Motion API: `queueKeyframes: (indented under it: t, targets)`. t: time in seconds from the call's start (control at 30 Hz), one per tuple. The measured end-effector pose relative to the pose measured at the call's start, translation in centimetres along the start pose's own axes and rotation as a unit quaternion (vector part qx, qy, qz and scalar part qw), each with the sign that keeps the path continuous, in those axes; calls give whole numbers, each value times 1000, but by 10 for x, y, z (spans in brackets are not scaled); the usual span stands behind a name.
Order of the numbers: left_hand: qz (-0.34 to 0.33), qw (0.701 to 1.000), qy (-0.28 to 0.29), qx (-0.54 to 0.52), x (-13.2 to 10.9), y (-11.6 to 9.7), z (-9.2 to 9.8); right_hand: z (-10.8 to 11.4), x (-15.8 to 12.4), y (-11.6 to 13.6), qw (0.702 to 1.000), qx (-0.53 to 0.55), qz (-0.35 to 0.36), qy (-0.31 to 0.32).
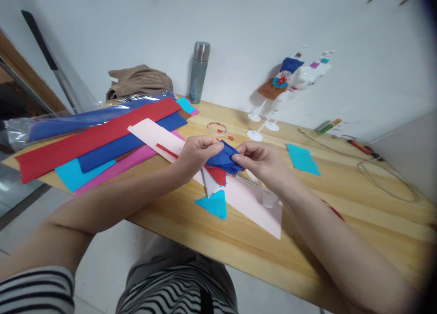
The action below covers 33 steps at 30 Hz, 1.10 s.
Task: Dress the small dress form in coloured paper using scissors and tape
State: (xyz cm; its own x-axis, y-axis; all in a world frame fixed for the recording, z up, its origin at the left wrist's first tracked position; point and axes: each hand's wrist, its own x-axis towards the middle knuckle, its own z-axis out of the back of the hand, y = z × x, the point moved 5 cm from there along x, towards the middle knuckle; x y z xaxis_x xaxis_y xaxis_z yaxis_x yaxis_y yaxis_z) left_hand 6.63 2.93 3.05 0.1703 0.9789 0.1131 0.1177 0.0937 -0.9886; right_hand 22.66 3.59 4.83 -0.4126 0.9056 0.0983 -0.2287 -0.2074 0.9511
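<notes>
A soft, thin blue piece (223, 157), folded and lightly creased, is held in the air between the two hands, above the middle of the wooden desk (362, 214). The left hand (198, 157) pinches its upper left edge between thumb and curled fingers; the right hand (261, 161) pinches its right edge the same way, the remaining fingers bent inward. Whether it is paper or cloth I cannot tell.

Just below it are a flat red piece (218, 176) with a pointed corner, a narrow white piece (210, 184) and a matte turquoise triangle (216, 207). A long, smooth pale pink strip (254, 209) runs slantwise beneath the hands, and a slim red stick-like thing (166, 150) lies across it near the left hand. To the left, a broad red strip (99, 132) overlaps a dark blue strip (133, 143) and a magenta strip (119, 168), beside a glossy, wrinkled clear plastic wrapper (85, 116).

Beyond the hands lie a clear ring (217, 124) and a tiny red flower shape (231, 138), near round white stand bases (254, 135). A turquoise rectangle (303, 159) with uneven edges rests right of the right hand. At the wall stand a metal-capped cylindrical flask (200, 75) and a rumpled brown fabric heap (141, 81)
</notes>
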Motion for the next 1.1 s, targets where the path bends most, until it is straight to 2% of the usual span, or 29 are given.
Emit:
queueKeyframes:
  t: [0.13, 0.33, 0.5, 0.63, 0.77, 0.87, 0.97, 1.1]
  targets:
    - [21, 999, -3, -39, 1, 3, 0, 2, 1, -2, 1000, 4, 5, -5]
    - [-11, 1000, -5, -1, 3, 0, 1, -1, -1, -1, 1000, 3, -6, 19]
    - [-3, 999, 26, -45, 3, 3, 1, 4, 0, -2, 998, 7, -38, 42]
    - [8, 998, 3, -66, 4, 7, 4, 4, -1, -5, 996, -11, -52, 73]
    - [19, 996, -13, -87, 6, 8, 5, 4, 1, -2, 998, 5, -37, 45]
    - [13, 998, 2, -64, 6, 6, 3, 3, 1, 0, 999, 16, -28, 28]
    - [44, 997, 23, -50, 4, 7, -1, 2, 1, 0, 999, 22, -26, 28]
    - [79, 996, 24, -31, 3, 5, -3, 5, 1, 1, 999, 48, -13, -9]
